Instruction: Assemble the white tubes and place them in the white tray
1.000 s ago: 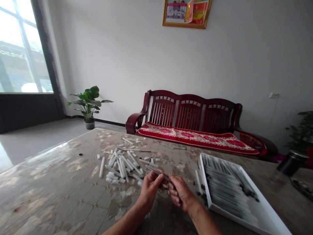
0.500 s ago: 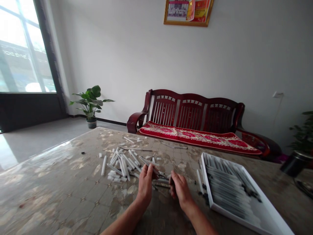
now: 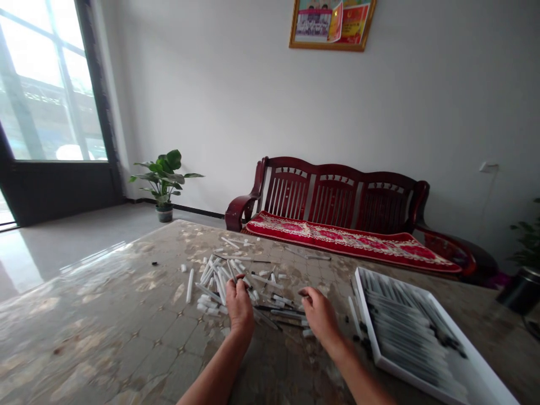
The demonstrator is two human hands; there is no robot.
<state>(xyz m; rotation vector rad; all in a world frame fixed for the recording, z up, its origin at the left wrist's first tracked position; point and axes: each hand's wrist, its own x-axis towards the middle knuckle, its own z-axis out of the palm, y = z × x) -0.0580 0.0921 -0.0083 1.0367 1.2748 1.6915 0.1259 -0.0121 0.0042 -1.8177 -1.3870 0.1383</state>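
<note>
My left hand [image 3: 239, 304] is at the right side of a loose pile of white pen barrels [image 3: 219, 284]. Its thumb and fingers close around the lower end of a slim pen barrel [image 3: 231, 271]. Part of the grip is hidden by the hand itself. To the right, my right hand [image 3: 319, 315] hovers over the table with its fingers loosely bent and a gap between thumb and index. I see nothing held there. Between the hands lie several dark and grey pen parts [image 3: 282, 312], close to the right fingertips.
A white box [image 3: 377, 354] with rows of clear pens and black caps stands at the right. Beside it lie a white barrel [image 3: 353, 315] and small black caps [image 3: 365, 343]. The patterned table [image 3: 139, 332] has a red-brown wooden bench [image 3: 333, 197] behind it.
My hands have drawn apart. The left has moved left to the white pile, and the right has opened a little. Pen parts between them now show more fully. The view has shifted slightly left.
</note>
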